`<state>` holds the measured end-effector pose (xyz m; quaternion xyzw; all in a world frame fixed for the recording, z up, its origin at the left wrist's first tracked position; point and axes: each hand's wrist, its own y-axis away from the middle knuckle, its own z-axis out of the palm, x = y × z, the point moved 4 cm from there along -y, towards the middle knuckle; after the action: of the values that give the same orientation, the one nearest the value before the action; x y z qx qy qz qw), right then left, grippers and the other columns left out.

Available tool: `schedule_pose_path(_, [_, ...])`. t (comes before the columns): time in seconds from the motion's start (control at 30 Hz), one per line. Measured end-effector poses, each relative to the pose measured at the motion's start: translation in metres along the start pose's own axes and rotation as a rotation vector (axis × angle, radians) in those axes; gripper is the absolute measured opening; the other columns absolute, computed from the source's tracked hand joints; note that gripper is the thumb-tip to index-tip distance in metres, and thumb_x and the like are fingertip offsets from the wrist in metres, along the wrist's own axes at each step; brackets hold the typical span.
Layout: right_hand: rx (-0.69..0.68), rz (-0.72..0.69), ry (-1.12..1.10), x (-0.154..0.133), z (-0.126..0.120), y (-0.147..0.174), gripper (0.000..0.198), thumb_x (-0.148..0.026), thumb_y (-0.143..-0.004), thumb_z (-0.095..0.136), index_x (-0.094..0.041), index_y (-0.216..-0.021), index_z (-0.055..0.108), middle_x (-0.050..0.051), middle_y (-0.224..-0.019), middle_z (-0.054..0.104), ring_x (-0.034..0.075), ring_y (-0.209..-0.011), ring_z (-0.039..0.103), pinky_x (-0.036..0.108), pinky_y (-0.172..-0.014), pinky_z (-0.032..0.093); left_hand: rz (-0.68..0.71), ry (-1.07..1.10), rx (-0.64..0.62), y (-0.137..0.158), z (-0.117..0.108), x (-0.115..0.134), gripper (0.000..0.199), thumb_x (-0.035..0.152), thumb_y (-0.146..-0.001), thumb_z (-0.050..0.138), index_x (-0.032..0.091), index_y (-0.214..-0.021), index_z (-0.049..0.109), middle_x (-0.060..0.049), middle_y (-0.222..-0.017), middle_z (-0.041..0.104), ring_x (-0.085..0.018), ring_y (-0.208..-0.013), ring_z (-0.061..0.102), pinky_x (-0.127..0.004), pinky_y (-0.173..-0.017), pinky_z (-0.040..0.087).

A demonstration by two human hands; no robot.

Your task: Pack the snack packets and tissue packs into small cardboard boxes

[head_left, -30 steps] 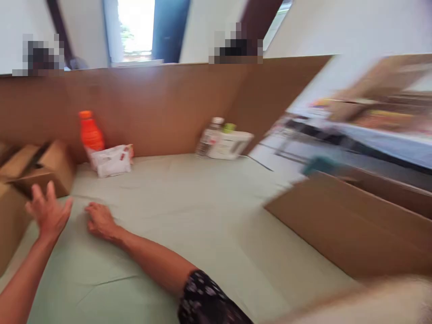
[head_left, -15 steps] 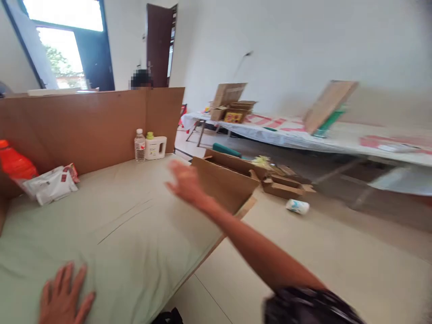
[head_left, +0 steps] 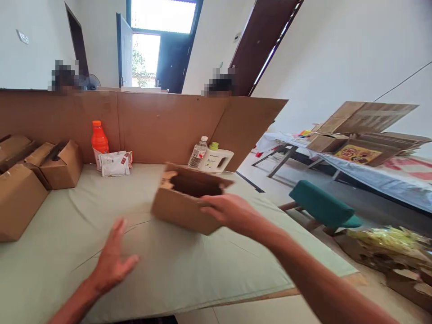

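Observation:
An open-topped cardboard box [head_left: 184,209] is tilted over the cloth-covered table [head_left: 202,279]. My right hand [head_left: 232,211] grips its near right edge, fingers over the rim. To the left of the box, my left hand [head_left: 113,261] is held above the cloth with its thumb apart from the fingers and nothing in it. Behind the box stand a clear plastic bottle [head_left: 198,153] and a white jug with a green cap [head_left: 216,158]. An orange bottle [head_left: 100,140] and white packets [head_left: 115,164] rest further left.
Several cardboard boxes [head_left: 64,166] sit at the table's left. A cardboard wall [head_left: 168,126] runs along the back, with two people's heads showing above it. On the right are a green-topped stool [head_left: 324,204], a long table [head_left: 340,166] with flattened cartons, and yellow wrapping [head_left: 391,240].
The view has turned left. My right hand, empty before, now holds the box, which has come from the table's right edge onto the cloth. My left hand has lifted off the cloth.

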<state>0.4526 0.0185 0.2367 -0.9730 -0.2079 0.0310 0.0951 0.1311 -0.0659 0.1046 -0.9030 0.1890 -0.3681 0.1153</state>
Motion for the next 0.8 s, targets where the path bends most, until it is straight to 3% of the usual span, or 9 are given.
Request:
schedule_pose_path(0.07, [-0.075,-0.182,-0.100,-0.069,0.008,-0.033,0.019,-0.019,-0.092,0.060,-0.024,-0.102,0.075,0.003,-0.096,0.080,0.020,-0.087,0.073,0.027,-0.072,0.045,-0.009,0.007,0.214,-0.009,-0.046,-0.005,0.079,0.041,-0.093,0.061,0.032,-0.159,0.018,-0.015,-0.166,0.024,-0.038,-0.152,0.029,-0.066,-0.119,0.031])
schedule_pose_path(0.17, [-0.155,-0.415,-0.230,-0.154,0.014,-0.064,0.017,-0.017,-0.093,0.057,-0.019,-0.096,0.074,0.007,-0.094,0.079,0.020,-0.087,0.072,0.029,-0.075,0.044,0.009,0.023,0.393,-0.014,-0.102,-0.005,0.066,0.041,-0.092,0.062,0.032,-0.152,0.034,-0.012,-0.167,0.024,-0.037,-0.152,0.029,-0.065,-0.119,0.031])
schedule_pose_path(0.27, [-0.055,-0.597,-0.485,-0.192,0.007,-0.077,0.012,-0.024,-0.091,0.065,-0.019,-0.098,0.074,0.007,-0.096,0.079,0.020,-0.090,0.071,0.032,-0.081,0.046,0.038,0.012,0.507,-0.010,-0.129,-0.010,0.026,0.032,-0.094,0.058,0.027,-0.119,0.060,-0.008,-0.159,0.040,-0.034,-0.148,0.037,-0.061,-0.118,0.035])
schedule_pose_path(0.37, [0.224,-0.607,-0.831,-0.171,-0.004,-0.094,0.017,-0.034,-0.093,0.065,-0.021,-0.100,0.074,0.007,-0.106,0.078,0.022,-0.102,0.071,0.037,-0.094,0.048,0.108,0.022,0.605,-0.004,-0.130,-0.020,0.008,0.019,-0.093,0.054,0.024,-0.092,0.061,-0.007,-0.136,0.062,-0.032,-0.143,0.043,-0.057,-0.110,0.043])
schedule_pose_path(0.5, [0.398,-0.193,-0.824,-0.105,0.020,-0.162,0.023,-0.034,-0.095,0.055,-0.023,-0.099,0.075,0.005,-0.102,0.078,0.021,-0.092,0.071,0.036,-0.085,0.053,0.198,-0.010,0.642,-0.002,-0.113,-0.028,0.015,0.008,-0.088,0.054,0.022,-0.090,0.058,-0.009,-0.115,0.070,-0.032,-0.136,0.050,-0.054,-0.105,0.046])
schedule_pose_path(0.57, [0.343,-0.089,-0.652,-0.088,0.046,-0.212,0.023,-0.030,-0.090,0.058,-0.024,-0.106,0.073,0.006,-0.112,0.076,0.023,-0.100,0.069,0.039,-0.088,0.053,0.229,-0.056,0.642,-0.001,-0.108,-0.029,0.017,0.006,-0.085,0.055,0.021,-0.093,0.059,-0.010,-0.114,0.070,-0.034,-0.134,0.052,-0.054,-0.104,0.045])
schedule_pose_path(0.63, [0.230,-0.092,-0.418,-0.090,0.072,-0.266,0.038,-0.027,-0.086,0.064,-0.023,-0.124,0.067,0.009,-0.135,0.067,0.028,-0.125,0.059,0.045,-0.100,0.048,0.247,-0.109,0.624,0.001,-0.106,-0.032,0.017,0.006,-0.084,0.055,0.020,-0.094,0.060,-0.011,-0.117,0.069,-0.035,-0.133,0.052,-0.054,-0.102,0.046])
schedule_pose_path(0.73, [0.029,-0.157,-0.091,-0.115,0.103,-0.338,0.072,-0.031,-0.083,0.071,-0.020,-0.150,0.045,0.014,-0.160,0.042,0.032,-0.149,0.032,0.049,-0.113,0.035,0.226,-0.169,0.576,0.005,-0.105,-0.040,0.014,0.011,-0.089,0.051,0.020,-0.095,0.061,-0.012,-0.122,0.066,-0.038,-0.134,0.050,-0.055,-0.099,0.047])
schedule_pose_path(0.8, [-0.061,-0.183,-0.011,-0.134,0.112,-0.371,0.081,-0.034,-0.083,0.074,-0.017,-0.154,0.039,0.017,-0.159,0.042,0.034,-0.148,0.033,0.048,-0.113,0.033,0.211,-0.196,0.566,0.008,-0.105,-0.045,0.014,0.018,-0.094,0.049,0.020,-0.097,0.062,-0.012,-0.125,0.064,-0.038,-0.134,0.051,-0.054,-0.098,0.048])
